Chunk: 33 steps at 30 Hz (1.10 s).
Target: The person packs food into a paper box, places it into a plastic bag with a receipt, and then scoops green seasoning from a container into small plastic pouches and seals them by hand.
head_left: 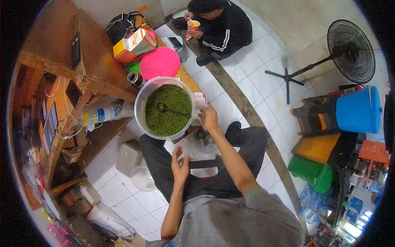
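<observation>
A large clear tub (141, 108) of chopped green leaves stands in front of me, with a black spoon (175, 111) lying in the leaves. My right hand (209, 119) is at the tub's right side, its fingers closed by a small clear cup (200, 101); what exactly they grip is hard to make out. My left hand (180, 164) is just below the tub with fingers apart, holding nothing. Under my right forearm, between my legs, is a clear container (201, 140) with dark contents, partly hidden by the tub and arm.
A pink lid (160, 62), a dark can (135, 78) and a carton (135, 44) are beyond the tub. Another person (222, 31) sits on the floor holding a cup. A fan (351, 51) and blue bucket (357, 109) stand right; a wooden desk (82, 78) is left.
</observation>
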Motion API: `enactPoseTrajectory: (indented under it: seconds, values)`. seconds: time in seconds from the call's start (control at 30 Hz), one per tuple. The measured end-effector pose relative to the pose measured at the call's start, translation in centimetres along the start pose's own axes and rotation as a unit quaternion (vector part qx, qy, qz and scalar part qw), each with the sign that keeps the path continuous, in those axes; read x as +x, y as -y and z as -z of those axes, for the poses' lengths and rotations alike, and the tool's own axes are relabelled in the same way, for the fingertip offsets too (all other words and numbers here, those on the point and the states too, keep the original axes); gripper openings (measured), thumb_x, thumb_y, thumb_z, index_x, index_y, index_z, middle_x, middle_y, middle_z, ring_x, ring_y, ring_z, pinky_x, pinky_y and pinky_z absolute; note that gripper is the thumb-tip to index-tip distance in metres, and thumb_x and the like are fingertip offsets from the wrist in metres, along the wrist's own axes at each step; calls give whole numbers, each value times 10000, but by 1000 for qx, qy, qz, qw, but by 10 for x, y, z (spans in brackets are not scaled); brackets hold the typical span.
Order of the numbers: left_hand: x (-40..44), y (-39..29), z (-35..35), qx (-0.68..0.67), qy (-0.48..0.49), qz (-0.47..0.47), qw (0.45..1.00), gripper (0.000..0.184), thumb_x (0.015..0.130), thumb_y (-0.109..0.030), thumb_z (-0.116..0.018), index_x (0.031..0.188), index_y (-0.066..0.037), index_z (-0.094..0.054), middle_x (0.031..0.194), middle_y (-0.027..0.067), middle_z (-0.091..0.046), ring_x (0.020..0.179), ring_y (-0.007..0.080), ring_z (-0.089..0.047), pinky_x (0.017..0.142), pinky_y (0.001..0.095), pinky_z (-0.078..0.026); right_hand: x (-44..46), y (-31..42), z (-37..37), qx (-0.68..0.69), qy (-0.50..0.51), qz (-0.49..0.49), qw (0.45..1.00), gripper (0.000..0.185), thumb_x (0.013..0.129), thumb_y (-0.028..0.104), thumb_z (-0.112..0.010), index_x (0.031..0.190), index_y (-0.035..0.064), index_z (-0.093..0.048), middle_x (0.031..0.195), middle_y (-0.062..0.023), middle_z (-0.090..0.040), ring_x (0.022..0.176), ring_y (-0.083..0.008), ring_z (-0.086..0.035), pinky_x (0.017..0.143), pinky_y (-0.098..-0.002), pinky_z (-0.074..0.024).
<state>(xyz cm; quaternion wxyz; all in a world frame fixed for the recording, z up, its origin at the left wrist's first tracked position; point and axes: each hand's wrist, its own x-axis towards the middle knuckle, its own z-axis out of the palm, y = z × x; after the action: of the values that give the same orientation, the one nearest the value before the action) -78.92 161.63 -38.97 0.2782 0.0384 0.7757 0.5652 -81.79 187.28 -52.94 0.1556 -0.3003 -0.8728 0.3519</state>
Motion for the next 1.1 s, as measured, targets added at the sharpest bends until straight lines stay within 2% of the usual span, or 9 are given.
enactPoseTrajectory:
  seconds: [0.07, 0.23, 0.4, 0.53, 0.73, 0.87, 0.93, 1.0, 1.1]
  values:
    - [-7, 6, 9, -8, -11, -4, 1000, 569, 956, -164, -671, 1457, -31, -435, 1413, 190, -539, 1297, 284, -525, 1031, 393, -443, 25, 15, -2, -77, -64, 48, 994, 125, 747, 76, -711, 856, 16, -712, 852, -223, -671, 864, -418, -652, 811, -491, -519]
    - [-15, 21, 18, -61, -21, 37, 997, 511, 950, -134, -679, 1413, -36, -487, 1288, 139, -613, 1156, 203, -585, 987, 349, -468, 46, -31, -44, -131, 133, -12, 982, 182, 689, -12, -705, 867, 10, -675, 996, -199, -663, 998, -395, -619, 824, -463, -517]
    - [-12, 13, 3, -38, 4, 14, 999, 471, 959, -128, -667, 1384, -15, -498, 1222, 130, -640, 1063, 170, -618, 935, 320, -501, 34, -6, -17, -83, -22, 97, 992, 110, 711, -3, -658, 820, -14, -664, 936, -228, -660, 937, -421, -627, 803, -494, -516]
    - [-11, -10, -6, -90, 18, 26, 995, 472, 960, -130, -669, 1383, -13, -498, 1209, 120, -626, 1053, 161, -607, 932, 305, -503, 41, -21, -35, -119, 39, 39, 991, 111, 707, -1, -655, 815, -1, -682, 892, -220, -669, 905, -415, -627, 801, -497, -516]
    - [-10, -3, -9, -92, 40, 35, 994, 466, 968, -115, -651, 1392, -7, -491, 1231, 120, -621, 1076, 152, -598, 933, 296, -499, 47, -30, -8, 10, 49, 42, 998, 128, 716, 4, -622, 793, 36, -718, 833, -202, -687, 804, -411, -640, 748, -472, -514]
    - [-5, -25, -11, -57, 103, 73, 990, 425, 977, -125, -646, 1368, -5, -530, 1189, 108, -658, 1061, 132, -609, 899, 290, -505, 38, -10, 52, 122, 25, -15, 992, 51, 820, 55, -663, 847, 34, -701, 787, -122, -684, 761, -266, -655, 697, -377, -512]
    - [7, -36, -19, -65, 92, 40, 993, 376, 979, -135, -649, 1320, 4, -572, 1153, 98, -676, 1032, 127, -620, 875, 282, -509, 23, 7, 92, 220, 46, -100, 969, 79, 849, 120, -720, 873, 47, -700, 788, -99, -679, 751, -223, -645, 700, -363, -509]
    - [20, -57, -29, -70, 80, 7, 994, 333, 981, -145, -652, 1272, 13, -614, 1116, 87, -693, 1004, 121, -630, 851, 274, -513, -2, 41, 141, 495, 205, -193, 822, 132, 936, 172, -691, 929, 41, -679, 780, -24, -654, 711, -127, -585, 677, -297, -478]
    - [35, -94, -39, -242, 84, 18, 966, 234, 993, -175, -644, 1120, 16, -692, 968, 48, -710, 877, 112, -646, 780, 253, -519, -31, 67, 175, 542, 295, -174, 768, 147, 951, 183, -685, 968, 39, -661, 792, 6, -641, 692, -90, -579, 659, -258, -461]
